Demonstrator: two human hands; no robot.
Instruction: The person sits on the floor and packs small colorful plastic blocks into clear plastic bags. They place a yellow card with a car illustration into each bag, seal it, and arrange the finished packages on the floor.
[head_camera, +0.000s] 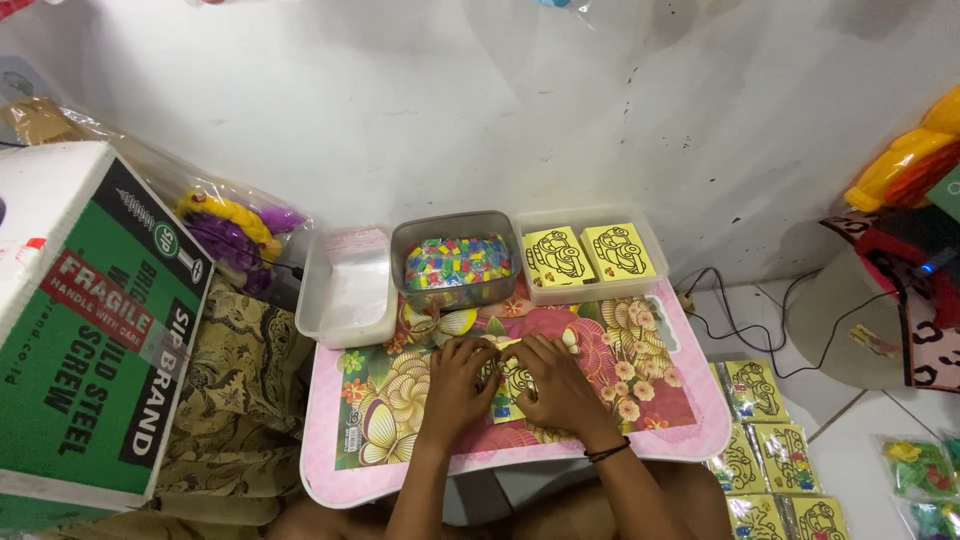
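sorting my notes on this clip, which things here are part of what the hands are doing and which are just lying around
In use:
left hand and right hand on a yellow card
floral table
tub of yellow cards
tub of coloured bits
tub of clear bags

Lying about:
green cardboard box
bagged purple and yellow toy
black cable

yellow card (512, 385) w/ black car outline, flat on table, mostly covered.

The yellow card (515, 385) is largely covered by the left hand (455, 385) and right hand (560, 390); its drawing cannot be made out; the packed cards (775, 470) are cut off by the lower edge.
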